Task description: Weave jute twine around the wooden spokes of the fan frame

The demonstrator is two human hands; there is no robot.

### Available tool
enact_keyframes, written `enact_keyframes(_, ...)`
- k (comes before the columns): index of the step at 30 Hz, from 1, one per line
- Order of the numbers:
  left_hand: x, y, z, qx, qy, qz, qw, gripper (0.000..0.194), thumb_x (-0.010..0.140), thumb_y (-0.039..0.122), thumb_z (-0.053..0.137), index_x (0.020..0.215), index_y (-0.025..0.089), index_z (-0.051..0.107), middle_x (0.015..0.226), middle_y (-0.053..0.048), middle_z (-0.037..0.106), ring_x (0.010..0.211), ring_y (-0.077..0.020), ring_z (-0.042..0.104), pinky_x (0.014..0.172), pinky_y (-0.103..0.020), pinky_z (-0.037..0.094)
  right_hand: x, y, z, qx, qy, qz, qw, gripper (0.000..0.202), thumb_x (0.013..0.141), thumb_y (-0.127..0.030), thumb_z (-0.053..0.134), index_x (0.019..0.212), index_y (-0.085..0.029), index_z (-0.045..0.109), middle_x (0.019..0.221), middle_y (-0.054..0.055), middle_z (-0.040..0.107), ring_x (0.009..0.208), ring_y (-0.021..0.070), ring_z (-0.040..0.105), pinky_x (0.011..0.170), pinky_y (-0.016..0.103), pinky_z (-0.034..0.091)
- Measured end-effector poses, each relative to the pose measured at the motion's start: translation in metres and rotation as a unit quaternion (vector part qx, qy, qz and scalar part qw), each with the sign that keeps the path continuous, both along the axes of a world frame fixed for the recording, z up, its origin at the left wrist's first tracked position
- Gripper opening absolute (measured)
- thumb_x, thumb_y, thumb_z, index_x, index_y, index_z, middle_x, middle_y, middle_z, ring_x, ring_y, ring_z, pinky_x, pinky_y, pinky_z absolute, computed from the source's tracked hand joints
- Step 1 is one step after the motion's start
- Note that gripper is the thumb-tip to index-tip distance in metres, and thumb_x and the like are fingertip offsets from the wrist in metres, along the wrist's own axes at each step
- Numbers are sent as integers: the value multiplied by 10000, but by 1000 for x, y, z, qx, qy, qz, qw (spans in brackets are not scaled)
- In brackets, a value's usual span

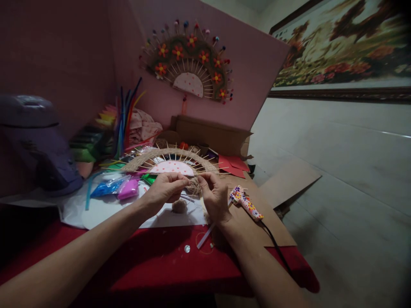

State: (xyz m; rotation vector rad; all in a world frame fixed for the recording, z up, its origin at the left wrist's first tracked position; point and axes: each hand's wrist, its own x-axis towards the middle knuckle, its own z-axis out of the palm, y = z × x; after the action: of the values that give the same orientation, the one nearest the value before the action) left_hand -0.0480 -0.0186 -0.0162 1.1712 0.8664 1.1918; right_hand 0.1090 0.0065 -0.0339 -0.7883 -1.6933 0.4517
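Head view: the left hand (171, 186) and right hand (213, 190) face each other, each with thumb and fingertips drawn into a narrow pinch; I cannot tell what, if anything, lies between them. Just behind them is the twine-and-stick fan frame (141, 163), its lower edge partly hidden by the fingers, with a half-round dotted panel (171, 167) at its centre. A small twine ball (179, 206) lies below the left hand, and a larger bundle of twine (193, 187) shows partly between the hands.

To the right, a flower-patterned glue gun (248, 204) lies on cardboard (272, 231), its cord running off behind the right forearm. A translucent stick (205, 237) passes partly under the right wrist. Leftward lie blue packet (107, 188) and pink packet (128, 189), and a purple container (41, 149), cut off by the frame edge, whose dark printed design is too dim to make out.

Above hangs a finished fan (192, 53) with orange flowers. Small dark marks in the upper left of the framed picture (340, 47) may be writing, too small to read; the picture runs out of view at right.
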Motion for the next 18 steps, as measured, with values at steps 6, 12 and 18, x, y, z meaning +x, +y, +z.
enact_keyframes(6,1,-1,2,10,14,36,999,273,644,352,706,651,140,533,412,88,336,348,-23,244,361,-172,144,1,-7,3,127,-69,-52,988,98,844,-201,530,903,-197,608,902,50,552,821,153,546,718,277,449)
enact_keyframes(12,4,-3,3,62,64,71,993,246,649,349,672,681,121,585,413,79,373,360,-35,265,362,-177,178,0,-8,1,137,-143,-16,980,105,862,-202,514,901,-181,609,872,52,617,813,151,569,716,271,443)
enact_keyframes(18,3,-1,-2,182,181,121,959,126,689,232,595,671,119,646,543,7,566,477,-71,431,463,-199,336,0,-8,1,146,-184,-42,971,109,856,-220,513,853,-169,609,838,57,612,741,142,554,668,258,423)
